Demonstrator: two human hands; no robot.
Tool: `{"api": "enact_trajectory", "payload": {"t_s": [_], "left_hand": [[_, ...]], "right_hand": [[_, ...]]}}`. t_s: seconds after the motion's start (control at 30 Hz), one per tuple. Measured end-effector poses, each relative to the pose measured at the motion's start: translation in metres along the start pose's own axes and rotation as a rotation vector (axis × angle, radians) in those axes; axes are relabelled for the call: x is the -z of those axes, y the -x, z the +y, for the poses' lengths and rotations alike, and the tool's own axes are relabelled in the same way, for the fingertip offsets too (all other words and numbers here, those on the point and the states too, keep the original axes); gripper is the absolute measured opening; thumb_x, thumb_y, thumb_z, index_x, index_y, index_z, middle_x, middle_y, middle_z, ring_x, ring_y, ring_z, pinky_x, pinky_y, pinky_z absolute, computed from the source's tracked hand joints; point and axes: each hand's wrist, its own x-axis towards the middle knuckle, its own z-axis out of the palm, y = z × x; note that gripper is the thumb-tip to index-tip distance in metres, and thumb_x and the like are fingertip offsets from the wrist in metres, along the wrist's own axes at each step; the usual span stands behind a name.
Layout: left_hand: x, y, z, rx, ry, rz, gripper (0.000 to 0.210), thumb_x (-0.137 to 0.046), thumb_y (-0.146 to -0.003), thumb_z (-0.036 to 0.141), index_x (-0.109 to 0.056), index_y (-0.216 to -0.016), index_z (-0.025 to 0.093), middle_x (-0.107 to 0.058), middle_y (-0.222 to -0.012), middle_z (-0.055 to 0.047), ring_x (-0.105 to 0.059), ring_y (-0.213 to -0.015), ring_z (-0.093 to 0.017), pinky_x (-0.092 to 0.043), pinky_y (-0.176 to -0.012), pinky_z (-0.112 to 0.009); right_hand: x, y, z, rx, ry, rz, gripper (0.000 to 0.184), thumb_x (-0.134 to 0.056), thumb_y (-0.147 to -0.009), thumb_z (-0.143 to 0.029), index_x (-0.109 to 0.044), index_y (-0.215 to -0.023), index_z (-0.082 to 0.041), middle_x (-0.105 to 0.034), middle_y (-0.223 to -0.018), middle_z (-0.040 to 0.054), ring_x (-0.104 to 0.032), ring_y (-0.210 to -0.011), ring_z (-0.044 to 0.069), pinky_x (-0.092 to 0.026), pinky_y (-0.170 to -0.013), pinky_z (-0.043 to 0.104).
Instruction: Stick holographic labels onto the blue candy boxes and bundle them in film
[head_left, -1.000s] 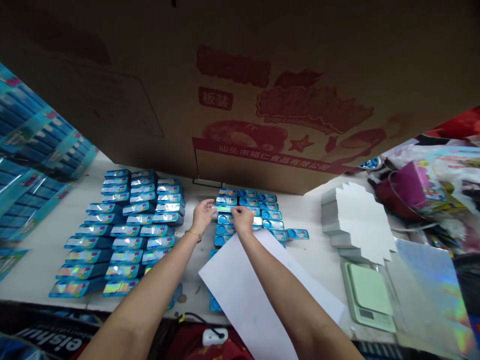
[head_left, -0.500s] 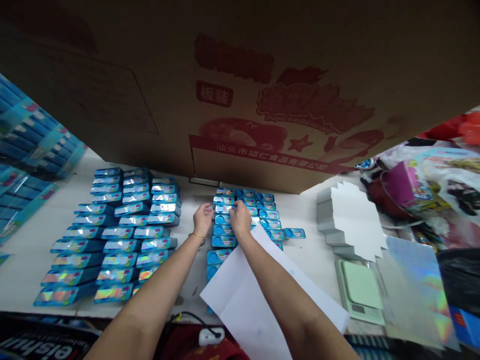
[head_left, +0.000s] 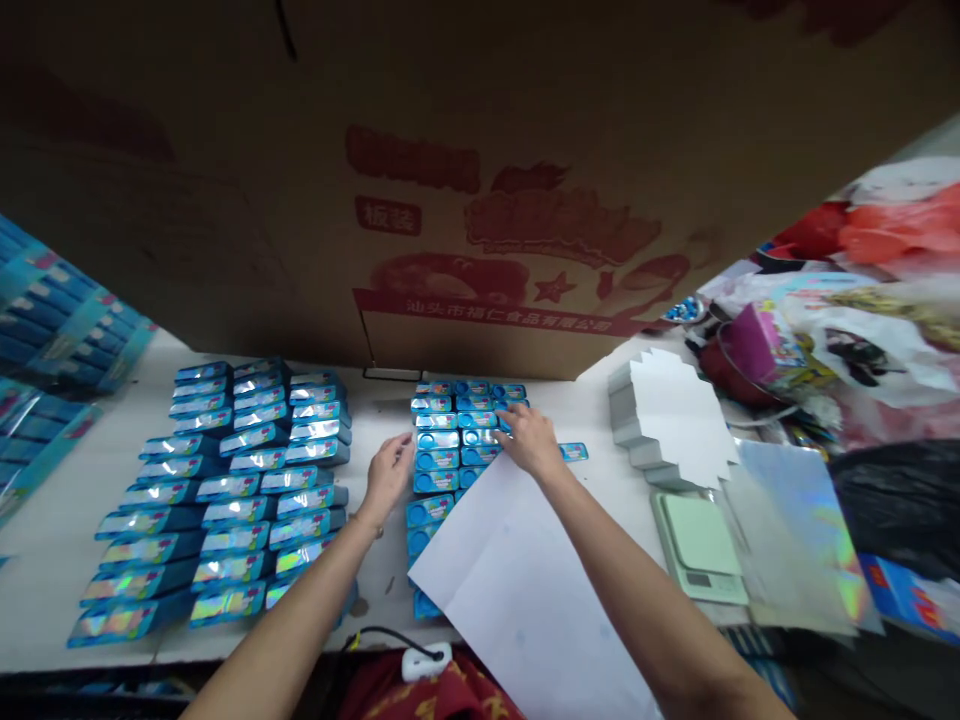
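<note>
Small flat blue boxes (head_left: pixel 437 458) with shiny fronts stand in close rows in front of me. My left hand (head_left: pixel 388 478) is beside the left edge of these rows, its fingers loosely bent and apart, with nothing visible in them. Over the right-hand column, my right hand (head_left: pixel 531 438) has its fingers spread, the tips touching the box tops. A large white sheet of paper (head_left: pixel 517 570) lies under my right forearm and hides some of the lower boxes. One blue box (head_left: pixel 574 452) lies apart to the right.
A big printed cardboard carton (head_left: pixel 480 220) walls off the back. More blue boxes (head_left: pixel 232 510) stand in columns at left. To the right are stacked white cards (head_left: pixel 679 415), a pale green scale (head_left: pixel 701 545), a shiny film sheet (head_left: pixel 795 540) and bags.
My right hand has moved right, from the middle of the rows to the right-hand column. My left hand has dropped slightly nearer me. The view has shifted a little.
</note>
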Motion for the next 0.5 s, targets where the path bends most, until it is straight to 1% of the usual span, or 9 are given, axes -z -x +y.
{"api": "enact_trajectory", "payload": {"t_s": [0.07, 0.1, 0.17, 0.2, 0.27, 0.3, 0.37, 0.43, 0.5], "left_hand": [[0.001, 0.021, 0.011, -0.060, -0.100, -0.157, 0.031, -0.053, -0.074, 0.042, -0.066, -0.091, 0.020, -0.058, -0.111, -0.010, -0.052, -0.104, -0.025, -0.037, -0.093, -0.035], [0.000, 0.031, 0.015, -0.113, -0.213, -0.186, 0.036, -0.056, -0.070, 0.046, -0.066, -0.094, 0.020, -0.054, -0.117, -0.010, -0.048, -0.110, -0.027, -0.035, -0.095, -0.037], [-0.002, 0.045, 0.019, -0.255, -0.483, -0.182, 0.051, -0.059, -0.066, 0.051, -0.060, -0.108, 0.021, -0.044, -0.130, -0.010, -0.038, -0.119, -0.031, -0.029, -0.099, -0.043], [-0.004, 0.048, 0.018, -0.299, -0.586, -0.196, 0.053, -0.054, -0.070, 0.051, -0.056, -0.114, 0.022, -0.040, -0.133, -0.009, -0.036, -0.120, -0.030, -0.028, -0.100, -0.044], [-0.009, 0.049, 0.012, -0.365, -0.757, -0.309, 0.048, -0.041, -0.080, 0.046, -0.050, -0.121, 0.022, -0.041, -0.133, -0.008, -0.037, -0.120, -0.027, -0.028, -0.099, -0.044], [-0.012, 0.048, 0.009, -0.398, -0.836, -0.342, 0.046, -0.037, -0.083, 0.044, -0.049, -0.122, 0.023, -0.039, -0.136, -0.007, -0.035, -0.122, -0.027, -0.028, -0.099, -0.045], [-0.016, 0.046, 0.001, -0.482, -0.938, -0.404, 0.045, -0.032, -0.085, 0.040, -0.045, -0.125, 0.024, -0.034, -0.139, -0.005, -0.028, -0.127, -0.025, -0.027, -0.100, -0.043], [-0.018, 0.047, -0.005, -0.536, -1.006, -0.427, 0.048, -0.030, -0.085, 0.038, -0.041, -0.128, 0.022, -0.032, -0.140, -0.005, -0.022, -0.130, -0.025, -0.027, -0.100, -0.043], [-0.018, 0.048, -0.008, -0.571, -1.068, -0.451, 0.051, -0.028, -0.084, 0.036, -0.036, -0.131, 0.018, -0.033, -0.139, -0.009, -0.019, -0.131, -0.026, -0.026, -0.100, -0.046]], "right_hand": [[-0.002, 0.022, 0.032, -0.178, -0.208, -0.034, 0.055, -0.060, -0.072, -0.043, -0.050, -0.121, -0.021, -0.054, -0.116, 0.0111, -0.053, -0.099, 0.025, -0.041, -0.081, 0.036], [-0.007, 0.035, 0.044, -0.230, -0.343, -0.055, 0.059, -0.061, -0.071, -0.044, -0.047, -0.123, -0.020, -0.057, -0.112, 0.0100, -0.056, -0.095, 0.022, -0.042, -0.079, 0.033], [-0.018, 0.061, 0.061, -0.242, -0.545, -0.041, 0.059, -0.063, -0.070, -0.041, -0.047, -0.124, -0.021, -0.063, -0.101, 0.0050, -0.059, -0.087, 0.018, -0.045, -0.076, 0.029], [-0.023, 0.072, 0.066, -0.229, -0.551, -0.011, 0.060, -0.069, -0.064, -0.037, -0.051, -0.120, -0.021, -0.064, -0.098, 0.0037, -0.059, -0.088, 0.019, -0.045, -0.076, 0.028], [-0.027, 0.091, 0.070, -0.235, -0.484, 0.043, 0.046, -0.073, -0.059, -0.029, -0.062, -0.103, -0.022, -0.066, -0.091, 0.0022, -0.059, -0.087, 0.019, -0.044, -0.076, 0.027], [-0.026, 0.102, 0.071, -0.264, -0.460, 0.072, 0.035, -0.072, -0.060, -0.026, -0.066, -0.094, -0.022, -0.066, -0.088, 0.0014, -0.059, -0.086, 0.019, -0.044, -0.076, 0.027], [-0.019, 0.127, 0.071, -0.320, -0.450, 0.158, 0.013, -0.065, -0.069, -0.021, -0.068, -0.081, -0.023, -0.066, -0.084, -0.0004, -0.059, -0.084, 0.017, -0.043, -0.077, 0.025], [-0.013, 0.163, 0.073, -0.334, -0.428, 0.272, 0.012, -0.058, -0.076, -0.019, -0.068, -0.078, -0.024, -0.066, -0.086, -0.0010, -0.057, -0.086, 0.015, -0.042, -0.079, 0.025], [-0.012, 0.212, 0.081, -0.368, -0.389, 0.362, 0.013, -0.055, -0.079, -0.019, -0.068, -0.080, -0.024, -0.066, -0.089, 0.0001, -0.056, -0.089, 0.015, -0.041, -0.080, 0.025]]}}
